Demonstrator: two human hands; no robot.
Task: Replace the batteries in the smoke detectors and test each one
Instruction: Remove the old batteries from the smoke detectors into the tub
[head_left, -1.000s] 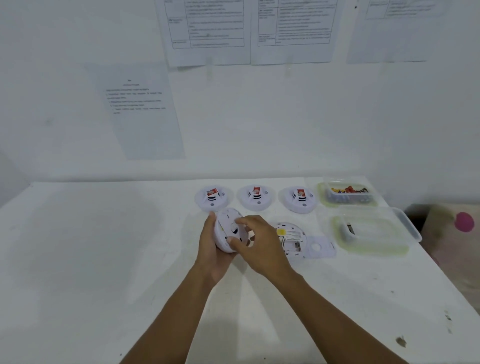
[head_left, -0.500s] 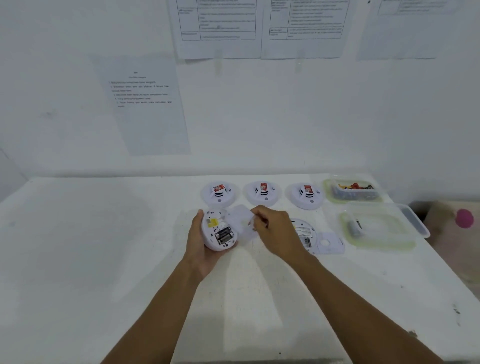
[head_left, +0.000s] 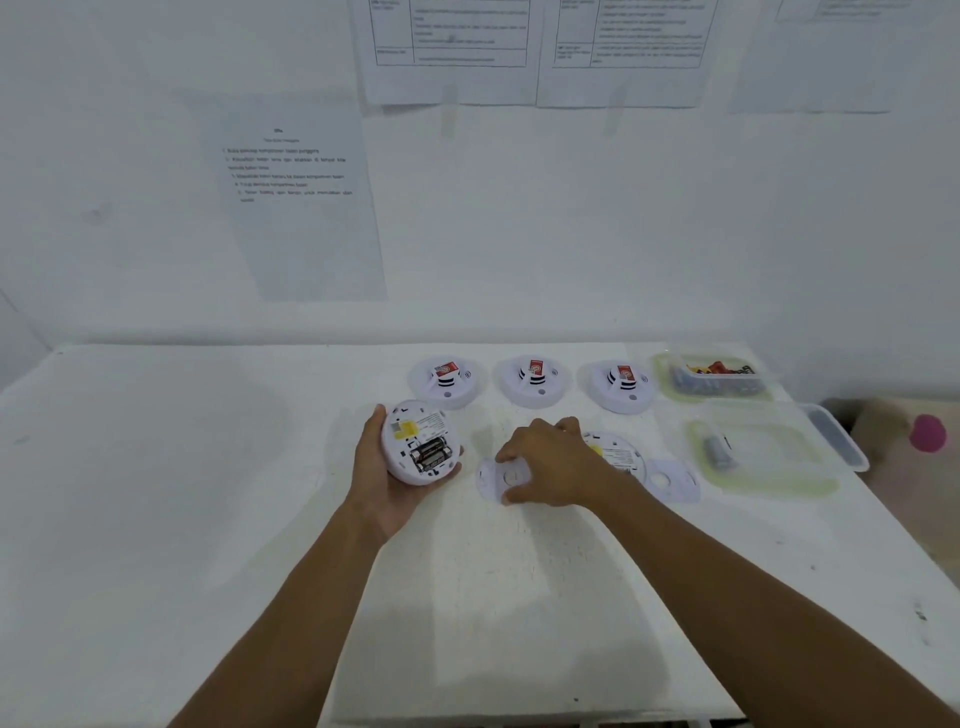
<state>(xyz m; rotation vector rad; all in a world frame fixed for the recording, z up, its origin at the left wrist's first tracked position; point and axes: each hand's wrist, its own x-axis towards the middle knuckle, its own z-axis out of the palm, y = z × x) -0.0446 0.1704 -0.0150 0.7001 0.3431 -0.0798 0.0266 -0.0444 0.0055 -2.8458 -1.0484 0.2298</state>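
Observation:
My left hand (head_left: 379, 483) holds a white smoke detector (head_left: 422, 448) upside down, its underside up with black batteries showing in the open compartment. My right hand (head_left: 550, 465) presses that detector's round back plate (head_left: 493, 480) flat on the table, fingers curled over it. Behind my right hand lies a second opened detector (head_left: 621, 454) with its own back plate (head_left: 672, 480) beside it. Three closed detectors (head_left: 447, 382) (head_left: 532, 382) (head_left: 621, 387) stand in a row at the back.
At the back right a clear tub (head_left: 711, 376) holds batteries. In front of it an open container (head_left: 761, 457) holds a dark battery, its lid (head_left: 836, 434) at the right. The table's right edge (head_left: 904, 545) is close. Papers hang on the wall.
The back plate came off the detector. My right hand carried it down to the right onto the table. My left hand turned the detector's battery side up.

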